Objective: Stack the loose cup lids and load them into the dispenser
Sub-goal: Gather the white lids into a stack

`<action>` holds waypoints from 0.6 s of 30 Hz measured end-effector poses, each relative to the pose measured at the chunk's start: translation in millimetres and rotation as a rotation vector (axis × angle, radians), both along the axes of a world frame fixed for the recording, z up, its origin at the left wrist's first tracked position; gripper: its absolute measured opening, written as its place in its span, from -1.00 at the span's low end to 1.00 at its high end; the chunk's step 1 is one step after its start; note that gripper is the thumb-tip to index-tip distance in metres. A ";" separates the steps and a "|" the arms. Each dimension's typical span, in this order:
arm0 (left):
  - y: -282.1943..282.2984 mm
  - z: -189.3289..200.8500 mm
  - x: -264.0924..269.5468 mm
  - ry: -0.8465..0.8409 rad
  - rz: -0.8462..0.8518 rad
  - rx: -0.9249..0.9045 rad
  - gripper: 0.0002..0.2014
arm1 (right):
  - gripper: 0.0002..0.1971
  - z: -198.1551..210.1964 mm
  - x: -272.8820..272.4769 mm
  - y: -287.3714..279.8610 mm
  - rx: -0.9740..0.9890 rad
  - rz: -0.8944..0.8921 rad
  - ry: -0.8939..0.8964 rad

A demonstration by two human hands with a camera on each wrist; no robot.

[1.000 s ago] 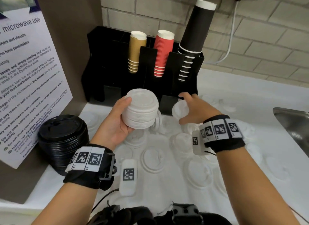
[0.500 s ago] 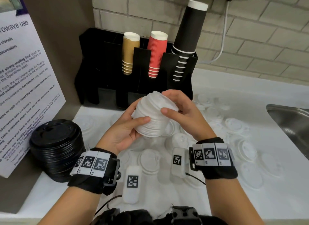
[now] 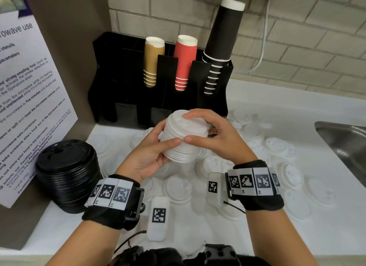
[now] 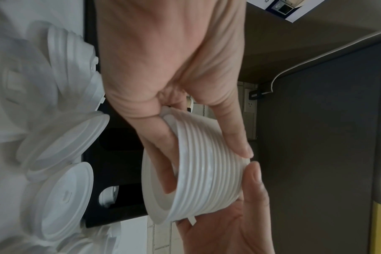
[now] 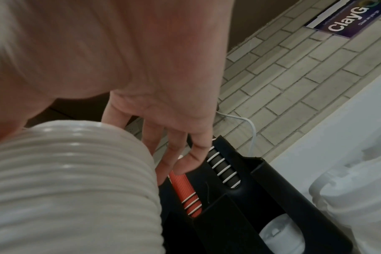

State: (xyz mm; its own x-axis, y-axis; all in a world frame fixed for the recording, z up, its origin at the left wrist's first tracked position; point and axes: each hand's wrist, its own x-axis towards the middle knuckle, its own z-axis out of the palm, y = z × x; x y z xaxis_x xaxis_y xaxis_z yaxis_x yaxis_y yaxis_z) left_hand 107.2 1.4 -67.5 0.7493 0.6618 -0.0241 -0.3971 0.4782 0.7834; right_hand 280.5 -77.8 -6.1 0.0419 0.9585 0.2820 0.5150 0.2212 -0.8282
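Note:
A stack of white cup lids (image 3: 184, 139) is held tilted above the counter, in front of the black dispenser (image 3: 158, 83). My left hand (image 3: 150, 153) grips the stack (image 4: 207, 180) from below and the left side, thumb across its ribbed rims. My right hand (image 3: 213, 135) curls over the top and right side of the stack (image 5: 72, 180), thumb meeting the left thumb. Many loose white lids (image 3: 277, 147) lie scattered on the white counter (image 3: 297, 111) below and to the right. One lid sits in a lower slot of the dispenser (image 5: 278, 233).
The dispenser holds gold cups (image 3: 152, 61), red cups (image 3: 185, 61) and a tall column of black cups (image 3: 223, 44). A stack of black lids (image 3: 67, 174) stands at the left beside a microwave notice (image 3: 25, 99). A steel sink (image 3: 344, 141) lies at the right.
My right hand left the loose lids by the dispenser and came onto the white stack, which now tilts between both hands. The view moved slightly closer.

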 end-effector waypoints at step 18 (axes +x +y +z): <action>19.6 2.9 -27.0 -0.064 0.229 -0.068 -0.07 | -0.28 -23.7 53.2 4.8 -0.863 0.003 -0.811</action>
